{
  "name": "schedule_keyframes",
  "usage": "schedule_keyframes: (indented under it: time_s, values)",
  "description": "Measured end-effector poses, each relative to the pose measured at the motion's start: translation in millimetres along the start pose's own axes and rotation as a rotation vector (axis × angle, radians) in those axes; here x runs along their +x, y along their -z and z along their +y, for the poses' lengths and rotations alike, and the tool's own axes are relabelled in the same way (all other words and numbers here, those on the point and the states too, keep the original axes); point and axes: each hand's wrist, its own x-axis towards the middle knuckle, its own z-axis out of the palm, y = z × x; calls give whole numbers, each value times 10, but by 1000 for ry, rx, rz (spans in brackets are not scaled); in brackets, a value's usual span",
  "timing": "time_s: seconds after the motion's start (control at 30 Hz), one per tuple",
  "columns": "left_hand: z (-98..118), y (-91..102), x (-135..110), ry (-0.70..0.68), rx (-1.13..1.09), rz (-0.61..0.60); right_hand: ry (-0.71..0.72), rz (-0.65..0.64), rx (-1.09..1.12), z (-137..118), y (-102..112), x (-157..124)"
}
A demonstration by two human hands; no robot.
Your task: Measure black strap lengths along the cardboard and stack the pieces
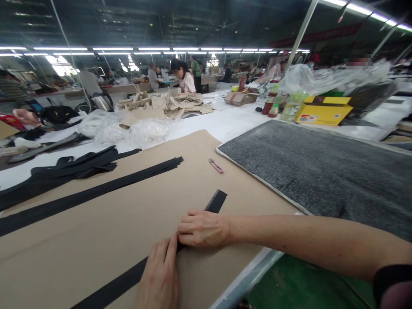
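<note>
A long black fabric strip (117,283) runs diagonally over the brown paper (106,240) on the table, with its far end beyond my hands. My right hand (202,229) is closed on the strip, fingers curled and knuckles up. Just nearer to me, my left hand (161,268) presses its fingers together on the same strip. The two hands' fingertips meet at the strip's edge, and the thumbs are hidden. Farther off lie a pair of pink thread snips (215,166) and a flat stack of black strips (96,191).
A dark grey textured board (322,171) with a pale edge lies on the right. More black strips (74,167) are heaped at left. Clear plastic bags (141,131), brown cut pieces (167,103), bottles (273,107) and a yellow box (323,112) stand farther back. People work in the background.
</note>
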Motion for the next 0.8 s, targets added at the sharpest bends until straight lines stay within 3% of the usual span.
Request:
schedule_keyframes:
  time_s: [0.17, 0.53, 0.8]
  values:
    - [24, -155, -36, -50, 2, -31, -10, -22, 6, 103, 29, -222]
    - [65, -87, 76, -97, 122, -85, -26, -48, -37, 271, 128, -600]
    - [205, 43, 167, -13, 235, -209, -26, -2, -70, 310, 128, -718]
